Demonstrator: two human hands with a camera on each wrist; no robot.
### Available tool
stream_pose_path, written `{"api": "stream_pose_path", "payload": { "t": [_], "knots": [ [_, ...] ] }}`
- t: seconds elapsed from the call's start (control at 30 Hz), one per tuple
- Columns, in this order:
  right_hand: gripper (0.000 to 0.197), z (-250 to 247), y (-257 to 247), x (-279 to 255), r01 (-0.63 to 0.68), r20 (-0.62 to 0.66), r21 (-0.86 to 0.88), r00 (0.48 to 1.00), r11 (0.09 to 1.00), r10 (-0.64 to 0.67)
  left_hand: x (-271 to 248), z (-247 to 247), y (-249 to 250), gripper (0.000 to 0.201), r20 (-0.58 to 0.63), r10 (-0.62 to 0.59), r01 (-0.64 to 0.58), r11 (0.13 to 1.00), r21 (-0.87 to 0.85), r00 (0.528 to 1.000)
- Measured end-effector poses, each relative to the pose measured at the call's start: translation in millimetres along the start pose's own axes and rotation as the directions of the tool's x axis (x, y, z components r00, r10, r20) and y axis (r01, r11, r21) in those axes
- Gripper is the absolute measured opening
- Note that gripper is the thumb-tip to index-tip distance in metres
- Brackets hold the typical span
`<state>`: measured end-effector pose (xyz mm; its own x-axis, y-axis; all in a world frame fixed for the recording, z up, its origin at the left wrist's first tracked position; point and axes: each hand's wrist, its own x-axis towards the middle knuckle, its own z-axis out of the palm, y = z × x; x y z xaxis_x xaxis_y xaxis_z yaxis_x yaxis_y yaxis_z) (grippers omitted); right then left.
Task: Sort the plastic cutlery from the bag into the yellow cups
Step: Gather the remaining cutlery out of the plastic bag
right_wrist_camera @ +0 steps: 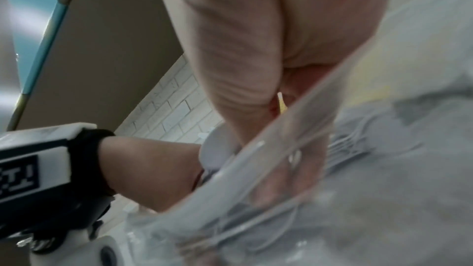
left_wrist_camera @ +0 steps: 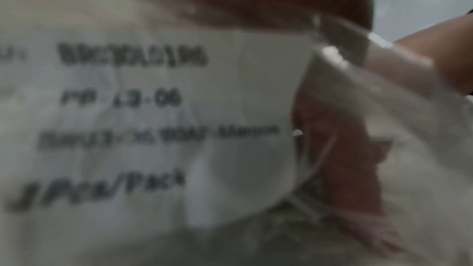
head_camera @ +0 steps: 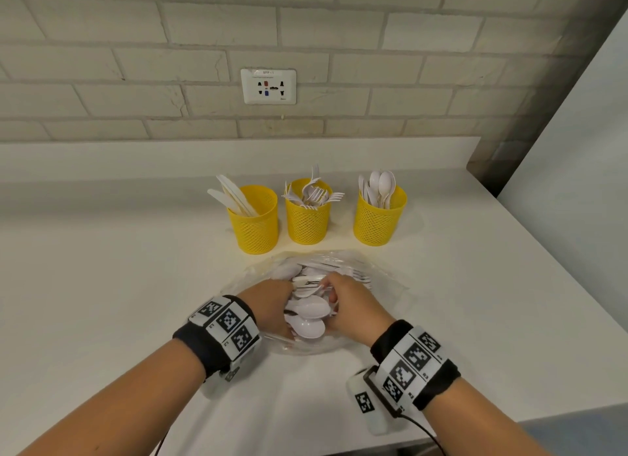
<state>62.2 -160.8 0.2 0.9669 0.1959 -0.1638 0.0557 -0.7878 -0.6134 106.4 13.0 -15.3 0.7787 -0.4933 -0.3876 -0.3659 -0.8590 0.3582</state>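
Observation:
Three yellow mesh cups stand in a row: the left cup [head_camera: 254,224] has knives, the middle cup [head_camera: 307,219] forks, the right cup [head_camera: 378,223] spoons. In front of them lies a clear plastic bag [head_camera: 384,285] of white cutlery [head_camera: 311,308], mostly spoons and forks. My left hand [head_camera: 287,302] grips the bag's left side at its mouth; the bag's printed label [left_wrist_camera: 153,108] fills the left wrist view. My right hand [head_camera: 329,291] reaches into the mouth, its fingers [right_wrist_camera: 289,175] curled among the pieces near some forks [right_wrist_camera: 345,145]. Which piece it holds is hidden.
The white counter [head_camera: 102,285] runs back to a brick wall with a socket plate [head_camera: 268,86]. Its right edge [head_camera: 543,262] slants toward me, and its front edge [head_camera: 509,425] is near my right wrist. A white partition [head_camera: 577,133] rises at the right.

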Motion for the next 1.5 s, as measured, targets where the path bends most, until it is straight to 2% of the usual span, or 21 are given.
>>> {"api": "stream_pose_path", "payload": {
  "t": [0.07, 0.17, 0.27, 0.4, 0.53, 0.63, 0.73, 0.83, 0.93, 1.07, 1.17, 1.27, 1.37, 1.43, 1.5],
  "knots": [
    [0.06, 6.3, -3.7, 2.6, 0.008, -0.053, 0.08, 0.999, 0.997, -0.004, -0.5, -1.8, 1.0, 0.056, 0.009, -0.021, 0.021, 1.0, 0.004, 1.0],
    [0.069, 6.1, -6.6, 5.2, 0.044, -0.03, 0.107, 0.999, 0.993, -0.041, -3.5, -4.6, 3.7, 0.058, 0.004, -0.026, 0.026, 1.0, -0.014, 1.0],
    [0.076, -5.4, -0.5, 4.2, 0.067, 0.081, 0.108, 0.994, 0.992, -0.076, -4.8, -4.1, 6.5, 0.057, -0.012, -0.02, 0.02, 1.0, -0.005, 1.0],
    [0.086, -22.9, 9.8, 2.3, 0.009, 0.225, -0.064, 0.974, 0.998, 0.006, -7.7, 1.6, 11.2, 0.055, -0.036, -0.018, 0.018, 1.0, 0.004, 0.999],
    [0.068, -40.5, 4.9, 2.4, -0.011, 0.307, -0.005, 0.951, 1.0, 0.012, -12.1, 1.5, 17.8, 0.063, -0.041, -0.005, 0.007, 0.999, 0.037, 0.999],
    [0.054, -49.2, 6.8, 6.0, -0.02, 0.225, 0.016, 0.974, 1.0, 0.016, -14.2, 0.4, 20.7, 0.065, -0.036, 0.003, -0.001, 0.998, 0.055, 0.999],
    [0.052, -51.6, 11.5, 8.0, -0.043, 0.173, -0.006, 0.984, 0.999, 0.043, -17.1, -1.2, 22.1, 0.066, -0.039, 0.015, -0.013, 0.999, 0.045, 0.999],
    [0.057, -48.8, 16.9, 6.3, -0.061, 0.19, -0.099, 0.979, 0.993, 0.079, -21.3, -7.3, 20.9, 0.065, -0.083, 0.052, -0.055, 0.998, -0.031, 0.995],
    [0.071, -46.1, 20.1, 4.2, -0.048, 0.238, -0.201, 0.966, 0.978, 0.096, -22.3, -15.4, 17.3, 0.064, -0.114, 0.063, -0.08, 0.985, -0.151, 0.992],
    [0.077, -47.5, 17.2, 2.3, -0.016, 0.257, -0.27, 0.962, 0.963, 0.088, -23.9, -23.5, 14.8, 0.047, -0.104, 0.038, -0.063, 0.966, -0.252, 0.994],
    [0.073, -46.9, 11.0, 0.1, 0.039, 0.253, -0.197, 0.967, 0.98, 0.012, -25.0, -27.2, 12.1, 0.041, -0.122, -0.005, -0.034, 0.949, -0.312, 0.992],
    [0.066, -44.0, 4.9, -1.0, 0.098, 0.193, -0.111, 0.978, 0.989, -0.075, -25.5, -31.2, 9.2, 0.046, -0.151, -0.043, -0.022, 0.916, -0.4, 0.988],
    [0.05, -40.8, 4.3, -0.1, 0.051, 0.182, -0.103, 0.983, 0.993, -0.031, -26.0, -33.0, 8.2, 0.046, -0.178, -0.052, -0.036, 0.889, -0.457, 0.983],
    [0.039, -39.6, 4.6, -0.5, 0.017, 0.236, -0.157, 0.972, 0.987, 0.02, -27.9, -34.2, 9.9, 0.041, -0.187, -0.051, -0.054, 0.854, -0.518, 0.981],
    [0.036, -38.6, 2.3, -1.8, 0.011, 0.299, -0.218, 0.953, 0.976, 0.056, -30.0, -36.8, 12.2, 0.04, -0.179, -0.05, -0.067, 0.804, -0.591, 0.983]
  ]
}}
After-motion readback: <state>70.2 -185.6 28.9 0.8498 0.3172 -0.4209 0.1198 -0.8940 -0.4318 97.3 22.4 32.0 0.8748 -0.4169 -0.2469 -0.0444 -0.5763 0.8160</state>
